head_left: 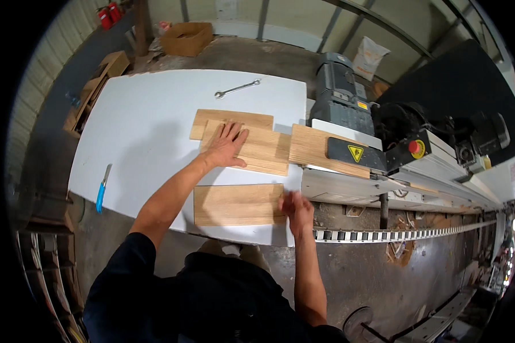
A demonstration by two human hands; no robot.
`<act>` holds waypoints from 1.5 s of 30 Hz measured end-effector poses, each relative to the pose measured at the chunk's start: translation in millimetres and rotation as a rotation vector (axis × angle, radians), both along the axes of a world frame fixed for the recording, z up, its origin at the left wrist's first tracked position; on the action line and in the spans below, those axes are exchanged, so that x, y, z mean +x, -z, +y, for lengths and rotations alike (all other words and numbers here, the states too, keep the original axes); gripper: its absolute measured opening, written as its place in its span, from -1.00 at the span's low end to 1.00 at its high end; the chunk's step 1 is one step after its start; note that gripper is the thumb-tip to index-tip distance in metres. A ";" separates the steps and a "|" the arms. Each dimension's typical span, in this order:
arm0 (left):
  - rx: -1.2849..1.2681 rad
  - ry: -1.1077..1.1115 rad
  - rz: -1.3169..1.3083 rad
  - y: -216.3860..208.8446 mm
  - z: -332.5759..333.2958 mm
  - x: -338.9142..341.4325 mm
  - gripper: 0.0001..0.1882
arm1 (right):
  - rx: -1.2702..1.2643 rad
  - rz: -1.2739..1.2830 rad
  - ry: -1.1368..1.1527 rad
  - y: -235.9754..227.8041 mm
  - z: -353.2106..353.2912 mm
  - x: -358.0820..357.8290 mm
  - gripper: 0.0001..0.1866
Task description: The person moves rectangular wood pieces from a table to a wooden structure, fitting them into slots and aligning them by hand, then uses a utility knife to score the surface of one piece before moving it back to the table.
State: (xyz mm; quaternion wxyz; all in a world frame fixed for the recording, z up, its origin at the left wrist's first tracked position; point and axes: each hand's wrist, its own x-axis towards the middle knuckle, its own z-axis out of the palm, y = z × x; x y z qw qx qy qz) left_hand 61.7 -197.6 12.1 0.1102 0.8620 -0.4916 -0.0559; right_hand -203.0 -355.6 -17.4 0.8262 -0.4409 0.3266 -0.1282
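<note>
While a white table (137, 106) bears boards (234, 207), a carton (187, 42) stands beyond.

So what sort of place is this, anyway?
Probably a woodworking workshop or small factory: wood-grained boards lie on a white table beside a large machine with a red button, and a metal wrench lies on that table too.

Dark short-sleeved shirt (226, 306), bare hands (225, 148)

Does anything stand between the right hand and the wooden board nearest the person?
Nothing visible. The right hand is at the right end of the near board; blur hides whether they touch. The wrench lies well beyond, the blue-handled knife off left.
</note>
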 end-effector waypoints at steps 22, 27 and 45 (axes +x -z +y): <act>-0.175 0.078 0.209 9.8 111.4 -114.9 -0.02 | 0.006 0.002 0.358 -2.6 71.8 21.0 -0.92; -0.407 -0.040 0.483 -41.7 74.9 -82.6 -0.23 | -0.121 -0.003 0.189 9.2 135.7 -22.0 -0.82; -0.680 -0.184 0.927 -56.7 88.2 -101.3 -0.74 | -0.491 -0.408 0.290 -143.5 58.6 33.4 -0.67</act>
